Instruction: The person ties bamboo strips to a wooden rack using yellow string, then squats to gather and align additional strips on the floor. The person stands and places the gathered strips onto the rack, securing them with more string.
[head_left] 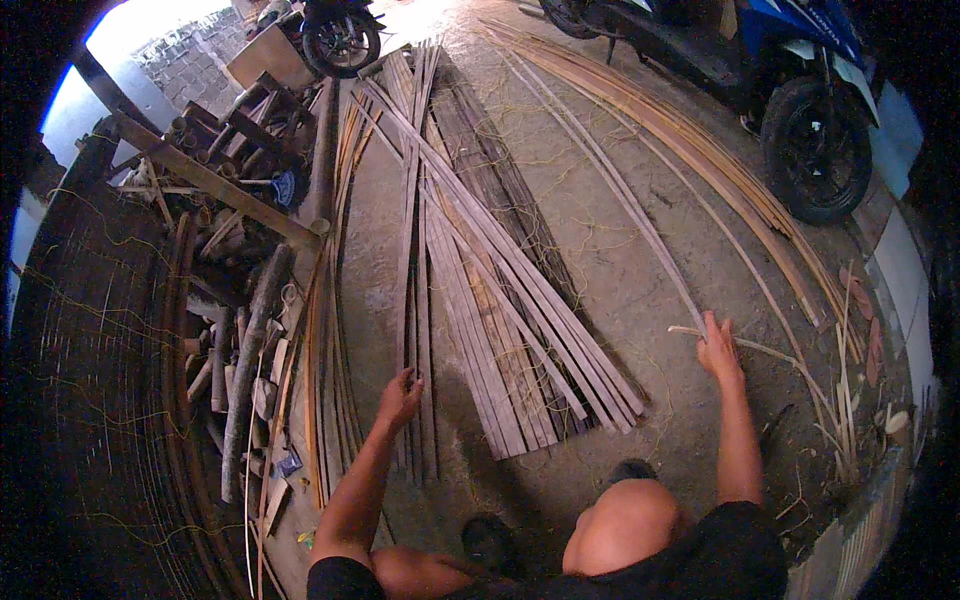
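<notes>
Long strip (640,217) pinched in right fingers (710,326); left fingers' (408,381) grip unclear; concrete floor (690,430), motorbike (818,150) parked.

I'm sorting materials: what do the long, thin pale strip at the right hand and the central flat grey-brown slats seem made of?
Long, thin pale strip: perhaps bamboo or wood, uncoated; its surface looks dull. Flat grey-brown slats: likely wood, unpainted; uneven, streaky colour.
</notes>
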